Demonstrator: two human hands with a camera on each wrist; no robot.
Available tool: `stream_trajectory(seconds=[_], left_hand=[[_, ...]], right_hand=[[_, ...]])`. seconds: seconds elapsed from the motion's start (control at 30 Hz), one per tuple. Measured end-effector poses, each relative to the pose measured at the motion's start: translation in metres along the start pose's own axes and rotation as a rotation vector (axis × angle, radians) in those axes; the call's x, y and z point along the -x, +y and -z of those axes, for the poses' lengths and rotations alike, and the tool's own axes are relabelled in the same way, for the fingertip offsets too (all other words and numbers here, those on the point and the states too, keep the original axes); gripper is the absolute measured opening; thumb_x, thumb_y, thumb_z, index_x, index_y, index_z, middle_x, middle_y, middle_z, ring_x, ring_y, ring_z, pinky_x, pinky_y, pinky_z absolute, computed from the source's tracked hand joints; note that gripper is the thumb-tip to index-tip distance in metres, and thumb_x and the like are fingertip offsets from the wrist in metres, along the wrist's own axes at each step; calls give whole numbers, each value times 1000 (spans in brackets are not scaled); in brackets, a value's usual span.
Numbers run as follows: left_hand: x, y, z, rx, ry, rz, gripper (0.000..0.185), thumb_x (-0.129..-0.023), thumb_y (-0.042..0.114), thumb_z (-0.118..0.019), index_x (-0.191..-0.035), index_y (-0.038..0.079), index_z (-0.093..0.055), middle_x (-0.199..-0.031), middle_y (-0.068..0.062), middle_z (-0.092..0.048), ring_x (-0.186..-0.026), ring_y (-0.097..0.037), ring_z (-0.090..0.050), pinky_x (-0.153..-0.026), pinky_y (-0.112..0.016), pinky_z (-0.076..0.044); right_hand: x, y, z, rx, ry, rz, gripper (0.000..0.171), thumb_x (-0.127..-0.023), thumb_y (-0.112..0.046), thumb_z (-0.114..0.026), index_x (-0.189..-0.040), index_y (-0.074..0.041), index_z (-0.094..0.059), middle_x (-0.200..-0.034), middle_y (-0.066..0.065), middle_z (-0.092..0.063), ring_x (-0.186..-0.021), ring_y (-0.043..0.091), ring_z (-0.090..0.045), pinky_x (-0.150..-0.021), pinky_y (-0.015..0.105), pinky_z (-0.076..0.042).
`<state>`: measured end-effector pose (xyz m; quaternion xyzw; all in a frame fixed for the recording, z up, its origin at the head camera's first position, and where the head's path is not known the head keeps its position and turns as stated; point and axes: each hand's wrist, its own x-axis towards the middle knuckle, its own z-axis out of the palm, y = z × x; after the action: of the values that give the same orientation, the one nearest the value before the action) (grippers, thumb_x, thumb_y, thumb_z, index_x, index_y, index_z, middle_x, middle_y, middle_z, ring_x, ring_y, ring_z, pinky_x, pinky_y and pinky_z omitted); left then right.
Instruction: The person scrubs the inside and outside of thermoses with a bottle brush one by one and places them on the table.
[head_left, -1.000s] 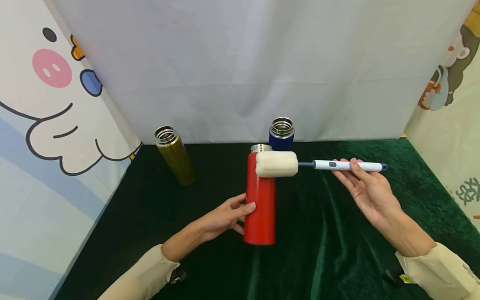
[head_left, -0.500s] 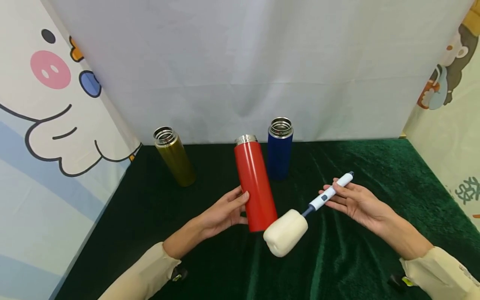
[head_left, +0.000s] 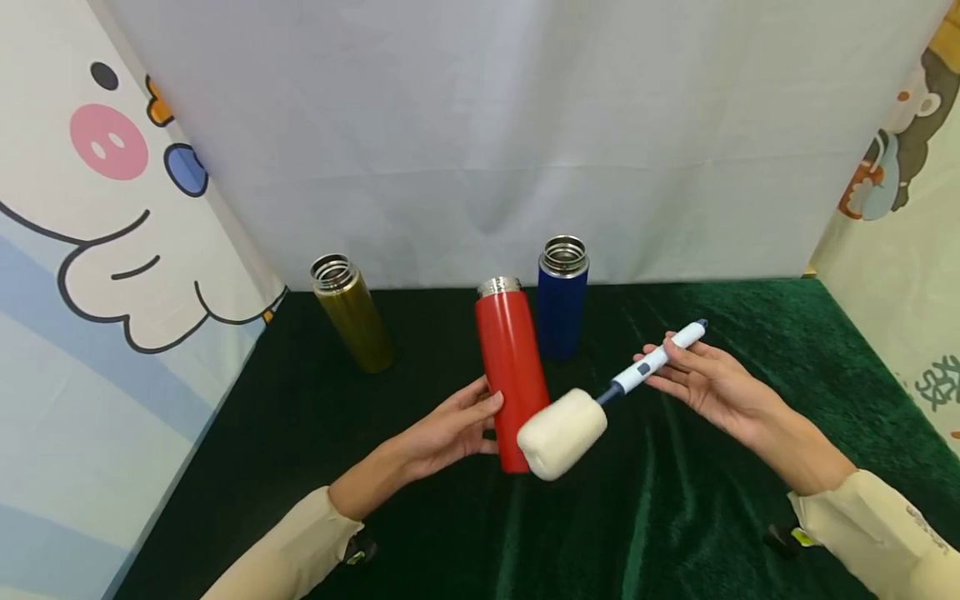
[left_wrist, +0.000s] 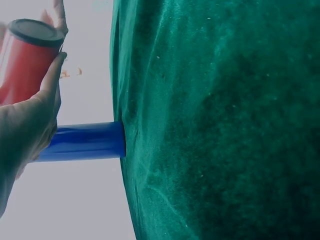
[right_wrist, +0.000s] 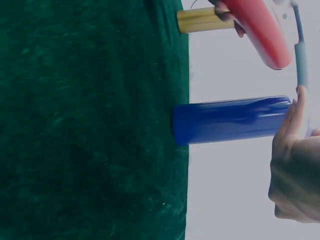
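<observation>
The left hand [head_left: 450,429] grips the red bottle [head_left: 512,371], which is slightly tilted above the green worktop [head_left: 675,500]. The right hand [head_left: 705,385] pinches the brush [head_left: 600,408] handle; its sponge head is touching the bottle's lower part. A blue bottle [head_left: 562,296] stands just behind, a gold bottle [head_left: 351,312] further left.

Blue flask [head_left: 562,296] and gold flask [head_left: 351,313] upright, open-topped, on green velvet cloth [head_left: 750,433], white backdrop [head_left: 480,125]

Blue flask [head_left: 562,300] & gold flask [head_left: 352,314] block rear; front free.
</observation>
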<state>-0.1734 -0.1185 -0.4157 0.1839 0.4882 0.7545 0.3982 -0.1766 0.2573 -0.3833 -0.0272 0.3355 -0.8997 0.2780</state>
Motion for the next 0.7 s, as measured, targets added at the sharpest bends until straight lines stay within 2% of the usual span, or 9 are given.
stream_trajectory(seconds=[0.1,0.2,0.27,0.33,0.47,0.53,0.7], left_hand=[[1,-3,-1,-48,-34,27,62,-110,28,-46,-164,20,-15,-159,-10,-37,-133,-21,-52,-110,-51,-48],[1,-6,-2,-97,-49,52,65,-109,26,-49,-164,19,-15,-164,-15,-32,-136,-22,-51,-112,-52,-47],[1,-7,-3,-110,-45,64,66,-108,26,-50,-164,18,-16,-164,-16,-32,-137,-23,-51,-112,-53,-47],[2,-6,-4,-102,-40,58,67,-107,26,-52,-163,17,-16,-160,-14,-37,-135,-22,-52,-111,-53,-48],[3,-5,-6,-24,-39,8,64,-107,28,-51,-162,16,-18,-148,-4,-49,-127,-18,-57,-107,-45,-51],[4,-4,-6,11,-34,-31,62,-108,30,-50,-160,15,-20,-142,1,-53,-122,-16,-59,-103,-40,-52],[2,2,-7,64,-13,-83,59,-107,35,-52,-156,17,-24,-139,2,-58,-121,-15,-61,-101,-38,-54]], right_hand=[[-3,-3,-4,-193,48,19,16,-109,-6,-40,-116,-3,-55,-122,18,-69,-117,29,-70,-103,39,-55],[-4,-5,-5,-373,55,52,17,-108,-8,-44,-117,-1,-56,-123,19,-68,-118,32,-69,-107,39,-52],[-2,-4,-5,-451,40,75,19,-108,-8,-45,-118,1,-57,-123,20,-68,-119,33,-69,-109,38,-50],[-1,-3,-4,-482,22,85,20,-108,-9,-44,-118,2,-58,-124,21,-68,-120,33,-68,-110,38,-50],[2,4,0,-407,-13,59,26,-110,-10,-38,-113,2,-61,-123,20,-68,-121,31,-68,-110,37,-50],[3,8,3,-326,-42,26,29,-111,-11,-34,-113,0,-61,-124,18,-67,-123,28,-67,-110,36,-50],[6,15,10,-111,-97,-52,26,-112,-8,-30,-120,-4,-55,-125,16,-66,-124,25,-66,-108,35,-51]])
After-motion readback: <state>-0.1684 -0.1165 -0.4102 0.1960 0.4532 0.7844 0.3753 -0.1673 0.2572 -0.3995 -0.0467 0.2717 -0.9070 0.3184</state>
